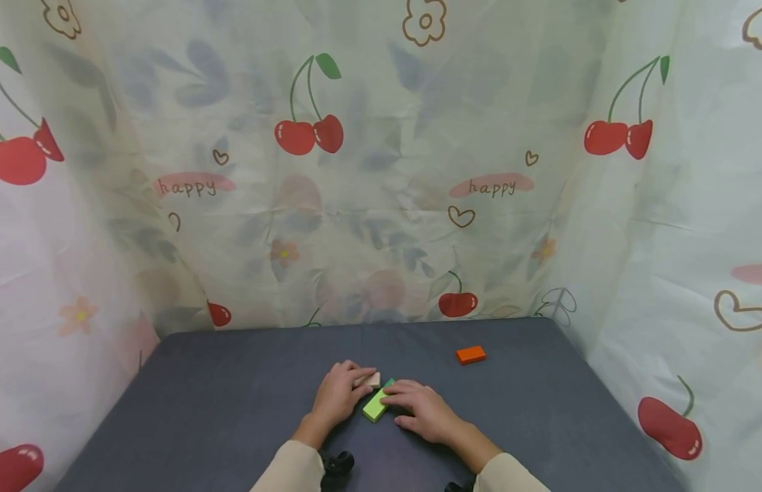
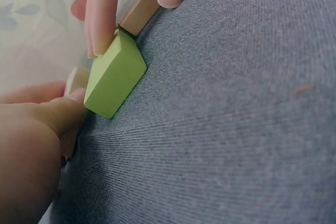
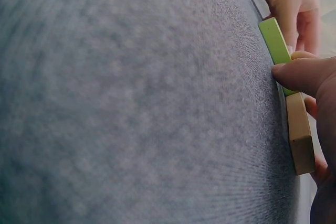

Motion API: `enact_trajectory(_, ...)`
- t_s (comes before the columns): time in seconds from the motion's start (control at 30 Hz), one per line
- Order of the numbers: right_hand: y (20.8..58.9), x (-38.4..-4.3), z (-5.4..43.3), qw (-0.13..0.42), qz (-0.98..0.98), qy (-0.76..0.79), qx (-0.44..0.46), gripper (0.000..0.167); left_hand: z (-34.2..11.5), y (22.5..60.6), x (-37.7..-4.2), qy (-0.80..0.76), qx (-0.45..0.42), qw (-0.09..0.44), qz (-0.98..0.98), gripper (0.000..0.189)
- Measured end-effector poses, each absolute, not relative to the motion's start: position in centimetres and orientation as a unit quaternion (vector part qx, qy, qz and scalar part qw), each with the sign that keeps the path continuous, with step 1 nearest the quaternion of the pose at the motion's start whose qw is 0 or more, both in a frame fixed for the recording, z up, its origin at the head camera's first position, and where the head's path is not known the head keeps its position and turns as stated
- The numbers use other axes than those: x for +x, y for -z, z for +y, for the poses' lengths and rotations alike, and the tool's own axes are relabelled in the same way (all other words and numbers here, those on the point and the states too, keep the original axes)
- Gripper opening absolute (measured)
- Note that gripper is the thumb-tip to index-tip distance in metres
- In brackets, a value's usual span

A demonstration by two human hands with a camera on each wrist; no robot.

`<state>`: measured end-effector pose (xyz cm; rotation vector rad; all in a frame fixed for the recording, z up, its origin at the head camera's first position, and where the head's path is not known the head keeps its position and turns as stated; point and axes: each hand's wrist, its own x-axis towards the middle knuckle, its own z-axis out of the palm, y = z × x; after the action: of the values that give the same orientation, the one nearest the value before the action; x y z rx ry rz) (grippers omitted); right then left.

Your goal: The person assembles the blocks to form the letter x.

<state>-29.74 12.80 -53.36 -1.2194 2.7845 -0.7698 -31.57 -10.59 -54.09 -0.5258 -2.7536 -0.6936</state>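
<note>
My left hand pinches a pale wooden block between thumb and fingers. Right beside that block, a light green block lies slantwise on the dark cloth. Fingers of my right hand reach over the green block and touch it, while the thumb stands apart on the near side. A darker green edge shows at the far end. Both wrist views show another bare wooden block end to end with the light green block, by the right fingers; the hand covers it from above.
An orange block lies alone toward the back right of the grey cloth-covered table. Printed curtains enclose the table at the back and both sides. Dark objects sit at the wrists by the cream sleeves.
</note>
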Motion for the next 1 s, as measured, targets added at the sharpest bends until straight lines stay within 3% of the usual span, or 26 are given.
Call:
enact_trajectory(0.8, 53.6, -29.7, 12.7, 0.001, 0.885, 0.252, -0.392, 0.041, -10.2, 54.4, -31.6, 0.210, -0.194, 0.180, -0.941, 0.015)
enact_trajectory(1.0, 53.6, -29.8, 12.9, 0.000, 0.884, 0.257, -0.390, 0.040, -10.1, 53.8, -30.9, 0.159, -0.197, 0.194, -0.948, 0.020)
